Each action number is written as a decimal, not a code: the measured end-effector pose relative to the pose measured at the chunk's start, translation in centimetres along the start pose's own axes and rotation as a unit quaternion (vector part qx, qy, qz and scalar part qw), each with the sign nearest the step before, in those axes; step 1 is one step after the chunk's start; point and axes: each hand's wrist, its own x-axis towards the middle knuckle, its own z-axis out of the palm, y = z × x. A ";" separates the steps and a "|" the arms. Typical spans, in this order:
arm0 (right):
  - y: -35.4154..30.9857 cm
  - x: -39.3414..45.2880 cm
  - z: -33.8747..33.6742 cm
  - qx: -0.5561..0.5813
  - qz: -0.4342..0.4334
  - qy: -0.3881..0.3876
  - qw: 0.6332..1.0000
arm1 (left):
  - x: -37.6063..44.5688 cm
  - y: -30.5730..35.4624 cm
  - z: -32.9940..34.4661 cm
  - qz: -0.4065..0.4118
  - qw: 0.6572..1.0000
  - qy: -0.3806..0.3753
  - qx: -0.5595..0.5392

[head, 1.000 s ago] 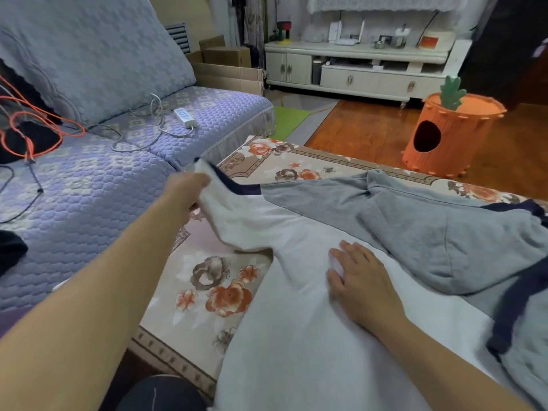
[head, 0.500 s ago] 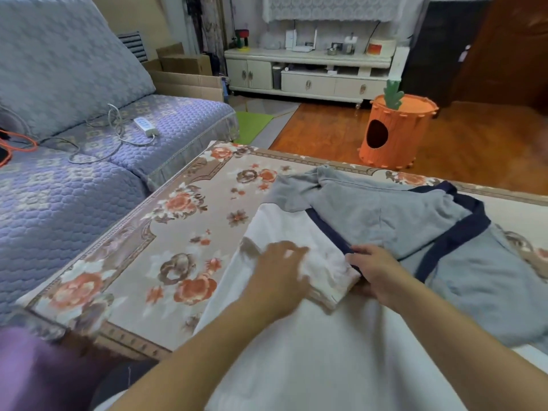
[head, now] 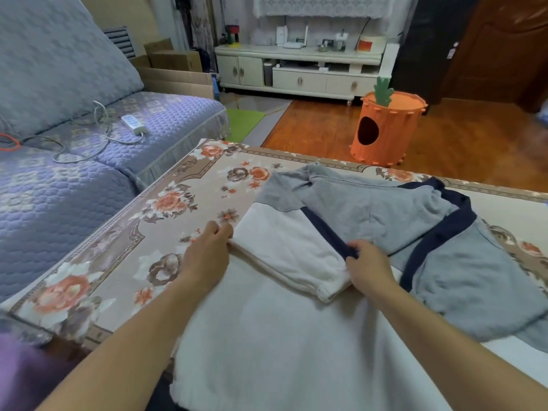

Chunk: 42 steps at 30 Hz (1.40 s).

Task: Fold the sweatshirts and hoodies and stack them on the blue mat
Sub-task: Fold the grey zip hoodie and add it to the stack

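— where's the hoodie (head: 296, 336)?
— spread on the floral-covered desk (head: 124, 262), near its front edge, sleeve (head: 290, 250) folded across the body.
— and the hands?
— both arms reach forward. left hand (head: 207, 253) pinches the sleeve's fold; right hand (head: 366, 265) curls round the navy stripe (head: 323, 232) by the cuff.

Home living room. Quilted purple sofa (head: 89, 161) sitting at left, power strip (head: 134, 124) lying on its seat. Floral-cloth table (head: 142, 232) standing beside sofa. White TV cabinet (head: 299, 72) running along far wall (router, small items on top). Orange carrot-shaped pet house (head: 385, 129) standing on wood floor (head: 462, 143). Cardboard boxes (head: 175, 69) leaning behind sofa.
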 end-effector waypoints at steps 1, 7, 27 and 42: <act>0.2 0.0 0.0 -0.039 -0.021 -0.002 0.999 | 0.1 -0.2 -0.2 -0.010 0.999 -0.023 0.021; -1.5 -0.4 -2.3 -0.209 -0.174 0.087 0.958 | 2.0 6.4 -1.4 0.073 0.990 -0.031 0.118; 8.2 9.1 -11.3 -0.217 -0.201 0.131 0.946 | 2.1 14.7 7.2 0.300 0.938 -0.141 0.097; 2.3 27.7 -5.3 -0.355 -0.188 -0.078 0.912 | 1.9 14.7 6.7 0.266 0.959 -0.097 -0.014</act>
